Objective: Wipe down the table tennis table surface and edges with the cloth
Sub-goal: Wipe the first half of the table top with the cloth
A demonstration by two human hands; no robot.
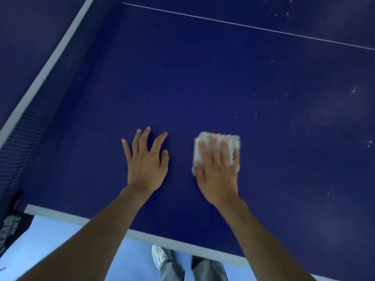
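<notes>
Pressing the fluffy white cloth (231,142) flat-fingered near the dark blue table tennis table's (203,88) near edge, the right hand (218,175) should sweep overlapping strokes toward the white specks (354,90); left hand (146,161) braces, spread.

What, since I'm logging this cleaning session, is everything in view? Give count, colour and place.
table tennis table: one, dark blue with white edge bands and a thin white line, fills most of the view
net: one, dark mesh with a white top band, runs up the left side
cloth: one, white and fluffy, on the table under the right hand
specks: many, white, scattered over the table's right part
floor: light blue, below the near edge
shoe: one seen, pale grey, on the floor by the near edge
trouser legs: two, grey, bottom centre
left hand: one, flat on the table with fingers spread, left of the cloth
right hand: one, pressing flat on the cloth
</notes>
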